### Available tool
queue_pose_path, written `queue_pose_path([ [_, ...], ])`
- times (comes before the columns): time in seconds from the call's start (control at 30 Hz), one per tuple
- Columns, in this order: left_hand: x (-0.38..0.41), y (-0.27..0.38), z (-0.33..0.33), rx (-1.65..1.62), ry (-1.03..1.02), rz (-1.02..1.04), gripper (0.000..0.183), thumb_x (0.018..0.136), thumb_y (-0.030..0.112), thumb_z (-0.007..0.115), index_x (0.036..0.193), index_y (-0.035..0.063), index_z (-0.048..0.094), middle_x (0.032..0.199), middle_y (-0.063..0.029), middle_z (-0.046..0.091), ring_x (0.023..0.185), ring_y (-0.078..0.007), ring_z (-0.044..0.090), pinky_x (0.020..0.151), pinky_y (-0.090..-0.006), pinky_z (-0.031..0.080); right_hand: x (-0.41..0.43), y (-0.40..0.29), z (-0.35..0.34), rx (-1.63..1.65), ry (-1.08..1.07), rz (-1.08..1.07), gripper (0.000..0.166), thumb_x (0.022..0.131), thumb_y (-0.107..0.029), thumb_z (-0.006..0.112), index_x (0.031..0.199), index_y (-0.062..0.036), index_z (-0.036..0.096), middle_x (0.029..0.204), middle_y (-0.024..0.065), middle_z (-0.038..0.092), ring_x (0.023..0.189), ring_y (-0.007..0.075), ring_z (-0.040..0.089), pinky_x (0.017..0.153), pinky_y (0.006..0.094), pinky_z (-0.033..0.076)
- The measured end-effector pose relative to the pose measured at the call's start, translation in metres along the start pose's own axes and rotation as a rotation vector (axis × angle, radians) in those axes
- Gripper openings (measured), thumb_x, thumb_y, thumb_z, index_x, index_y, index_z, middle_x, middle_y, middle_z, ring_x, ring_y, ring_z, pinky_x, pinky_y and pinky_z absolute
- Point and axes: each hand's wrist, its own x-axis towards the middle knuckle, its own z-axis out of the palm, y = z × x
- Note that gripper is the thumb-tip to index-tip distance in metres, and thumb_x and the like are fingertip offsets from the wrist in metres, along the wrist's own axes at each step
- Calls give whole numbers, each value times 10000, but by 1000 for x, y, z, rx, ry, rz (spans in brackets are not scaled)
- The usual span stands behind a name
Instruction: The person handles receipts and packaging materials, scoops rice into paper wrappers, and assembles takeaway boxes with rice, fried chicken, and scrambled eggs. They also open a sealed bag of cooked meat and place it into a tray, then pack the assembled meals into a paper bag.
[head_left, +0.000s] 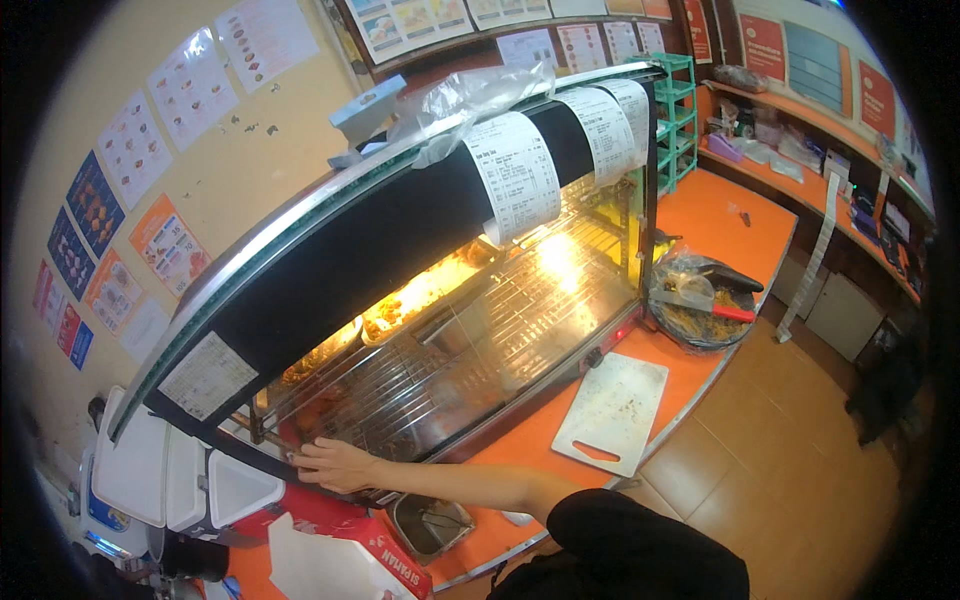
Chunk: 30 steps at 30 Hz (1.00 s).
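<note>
My right hand (330, 465) reaches across to the left end of a lit food warmer cabinet (315, 262), its fingers curled at the lower corner of the front frame. Wire racks (525, 315) lie inside the warmer, and trays of fried food (412, 300) stand at its back under the light. Only what looks like a fingertip of my left hand (388, 595) shows at the bottom edge, against an open red and white cardboard box (337, 562). Between the box and my right forearm sits a metal container (431, 525) with tongs or a similar utensil in it.
A white cutting board (611, 409) lies on the orange counter (517, 450). Beyond it stands a plastic-lined bowl (701, 322) with a red-handled utensil on top. White lidded bins (240, 487) are at left. Paper slips (517, 172) hang over the warmer's front; a green rack (675, 120) stands behind.
</note>
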Motion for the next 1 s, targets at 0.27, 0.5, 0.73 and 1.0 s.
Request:
queue_pose_path([
  [0.27, 2, 2, -35, -195, -86, -48, 673, 751, 107, 625, 1378, 91, 381, 1344, -111, 478, 1264, -329, 424, 994, -541, 412, -33, 16, -79, -175, 80, 193, 108, 683, -191, 612, 699, -101, 554, 741, 52, 531, 689, 220, 547, 586, 353, 422],
  [0.5, -15, -2, -33, -85, -115, -66, 657, 787, 50, 616, 1388, 56, 351, 1315, -146, 501, 1225, -315, 487, 1021, -517, 410, -69, 26, -145, -505, -45, 446, 117, 700, -120, 631, 788, -82, 564, 844, 88, 531, 775, 269, 525, 622, 407, 384],
  [0.73, 6, -24, -18, -2, 30, -45, 674, 882, 59, 621, 1432, 147, 240, 1340, -109, 437, 1221, -273, 481, 963, -457, 484, -54, -2, -135, -561, -68, 493, 205, 755, -158, 649, 931, -65, 600, 991, 144, 554, 862, 332, 529, 704, 435, 411],
  [1.0, 17, -23, 0, 168, 86, -37, 893, 859, 38, 660, 1466, 221, 31, 1387, -139, 328, 1264, -243, 404, 944, -401, 466, 16, 116, 46, -80, -544, 540, 384, 775, -167, 591, 1154, -120, 627, 1033, 175, 661, 1009, 303, 608, 1008, 426, 388],
])
